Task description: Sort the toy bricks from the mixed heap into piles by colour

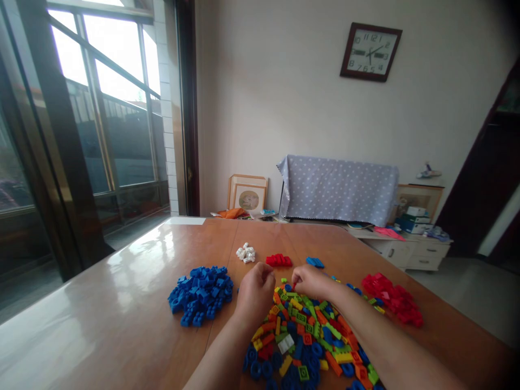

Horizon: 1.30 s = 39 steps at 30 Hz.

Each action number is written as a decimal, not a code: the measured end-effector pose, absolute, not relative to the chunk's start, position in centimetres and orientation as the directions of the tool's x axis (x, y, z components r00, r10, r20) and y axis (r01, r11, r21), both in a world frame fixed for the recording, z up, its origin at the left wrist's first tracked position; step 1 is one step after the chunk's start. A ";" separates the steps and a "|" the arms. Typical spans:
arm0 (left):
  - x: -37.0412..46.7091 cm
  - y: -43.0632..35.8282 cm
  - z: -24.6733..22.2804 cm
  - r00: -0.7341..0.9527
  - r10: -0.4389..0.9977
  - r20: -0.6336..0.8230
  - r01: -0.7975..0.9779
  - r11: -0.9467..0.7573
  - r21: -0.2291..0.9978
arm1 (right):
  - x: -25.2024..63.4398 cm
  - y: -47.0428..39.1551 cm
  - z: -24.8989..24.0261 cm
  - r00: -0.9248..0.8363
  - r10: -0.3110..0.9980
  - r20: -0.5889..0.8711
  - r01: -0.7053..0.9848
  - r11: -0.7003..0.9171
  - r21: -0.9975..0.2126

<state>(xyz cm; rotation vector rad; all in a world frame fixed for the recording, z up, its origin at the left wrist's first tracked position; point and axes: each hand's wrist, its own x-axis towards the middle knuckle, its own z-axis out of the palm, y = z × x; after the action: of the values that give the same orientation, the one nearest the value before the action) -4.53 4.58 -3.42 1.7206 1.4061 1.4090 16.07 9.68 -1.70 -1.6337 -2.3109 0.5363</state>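
A mixed heap of toy building bricks (304, 325) in green, orange, yellow, blue and red spreads over the table in front of me. My left hand (255, 287) is closed at the heap's far left edge, its fingers curled; whatever they hold is hidden. Across from it, my right hand (312, 281) pinches a small red brick (294, 286) over the far part of the heap. Just beyond the hands lie a row of red bricks (279, 260), a few light blue bricks (314, 262) and a small cluster of white bricks (246, 253).
A pile of blue bricks (201, 295) sits left of my left arm, and a pile of red bricks (392, 298) lies right of my right arm. Beneath everything is a glossy wooden table (122, 314). Behind it stands a low white cabinet (422, 257) with a cloth-covered object (339, 187).
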 end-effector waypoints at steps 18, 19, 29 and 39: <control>-2.1 2.4 -3.3 0.276 0.880 0.387 0.327 -0.465 0.823 | 17.8 4.7 -0.4 -0.361 0.930 -0.063 0.009 -0.064 -0.998; -2.0 2.4 -3.4 0.289 0.880 0.377 0.309 -0.458 0.833 | 17.5 4.6 -0.5 -0.372 0.926 -0.067 0.003 -0.071 -0.997; -1.9 3.0 -4.5 0.257 0.908 0.331 0.290 -0.399 0.870 | 16.1 4.1 -0.9 -0.395 0.915 -0.086 -0.018 -0.101 -0.995; -1.8 3.1 -4.1 0.265 0.924 0.275 0.153 -0.322 0.934 | 16.6 4.5 -1.2 -0.406 0.911 -0.074 -0.083 -0.117 -0.990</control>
<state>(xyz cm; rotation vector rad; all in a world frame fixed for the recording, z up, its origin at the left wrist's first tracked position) -1.81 3.07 -4.10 1.6848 1.0012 1.1404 16.57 4.51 -1.21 -0.9754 -1.3732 1.6330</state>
